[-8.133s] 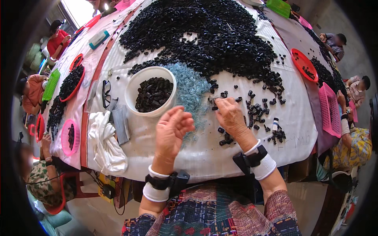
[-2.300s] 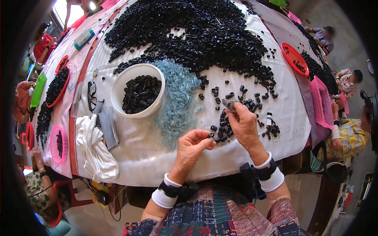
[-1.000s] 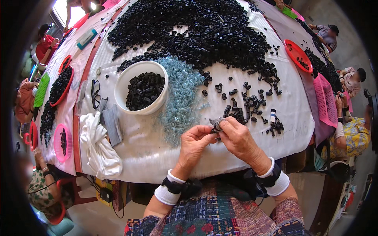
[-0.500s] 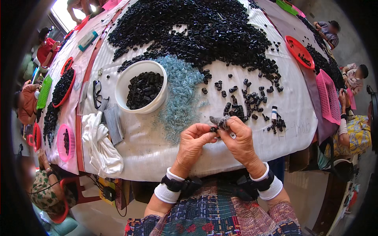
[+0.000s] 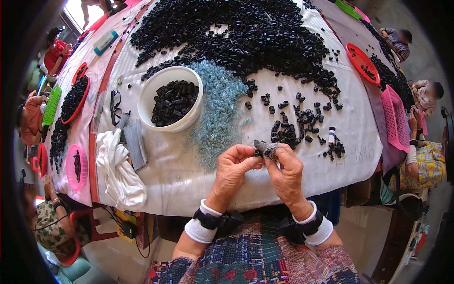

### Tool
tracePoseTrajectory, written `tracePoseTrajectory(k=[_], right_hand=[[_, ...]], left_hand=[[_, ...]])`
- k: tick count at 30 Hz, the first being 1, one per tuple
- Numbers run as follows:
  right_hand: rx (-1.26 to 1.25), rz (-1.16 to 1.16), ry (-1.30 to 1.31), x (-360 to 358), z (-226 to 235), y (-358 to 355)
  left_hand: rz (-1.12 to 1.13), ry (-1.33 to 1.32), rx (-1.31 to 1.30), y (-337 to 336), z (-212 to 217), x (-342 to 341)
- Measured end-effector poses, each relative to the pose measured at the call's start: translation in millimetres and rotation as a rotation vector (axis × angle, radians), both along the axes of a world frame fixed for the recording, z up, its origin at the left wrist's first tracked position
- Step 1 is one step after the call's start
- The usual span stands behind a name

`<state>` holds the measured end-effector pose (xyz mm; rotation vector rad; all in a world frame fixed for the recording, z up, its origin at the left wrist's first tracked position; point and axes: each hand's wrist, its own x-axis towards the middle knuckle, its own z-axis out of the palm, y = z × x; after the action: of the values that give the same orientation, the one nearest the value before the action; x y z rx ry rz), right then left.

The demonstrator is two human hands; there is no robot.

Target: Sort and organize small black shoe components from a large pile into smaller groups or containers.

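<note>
My left hand [image 5: 233,171] and my right hand [image 5: 286,171] meet above the near edge of the white-covered table [image 5: 189,180]. Together their fingertips pinch a small dark part [image 5: 265,148]; whether a spring is on it is too small to tell. Just beyond them lies a scatter of small black cylindrical parts [image 5: 295,125]. To the left of that a heap of pale blue-grey springs [image 5: 218,111] spreads beside a white bowl [image 5: 150,116] holding black parts. A huge pile of black parts [image 5: 236,33] covers the far table.
A white cloth [image 5: 118,165], a grey folded item [image 5: 135,149] and glasses [image 5: 115,103] lie left of the bowl. Red and pink trays [image 5: 362,61] and baskets [image 5: 395,123] ring the table. Other people sit at the left and right edges.
My right hand came back from the scattered black parts to meet the left one. Both hands now hold the small part together, a little closer to me than half a second ago.
</note>
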<state>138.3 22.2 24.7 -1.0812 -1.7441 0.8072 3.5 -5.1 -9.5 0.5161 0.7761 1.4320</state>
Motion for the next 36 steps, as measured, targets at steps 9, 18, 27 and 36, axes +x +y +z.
tracePoseTrajectory(k=[9, 18, 27, 36], right_hand=[[0.030, -0.039, 0.110, 5.7, 1.3, 11.4], [0.236, 0.081, -0.096, 13.2, 8.0, 19.8], [0.282, 0.137, -0.184, 16.5, 9.6, 21.0], [0.253, 0.165, -0.265, 18.4, 13.0, 19.2]], left_hand=[[-0.024, 0.058, -0.007, -0.5, 1.6, 1.9], [-0.006, 0.163, -0.030, -0.1, 3.7, 4.3], [-0.011, 0.214, -0.025, 0.0, 4.3, 6.0], [-0.012, 0.238, -0.024, -0.6, 3.1, 6.0]])
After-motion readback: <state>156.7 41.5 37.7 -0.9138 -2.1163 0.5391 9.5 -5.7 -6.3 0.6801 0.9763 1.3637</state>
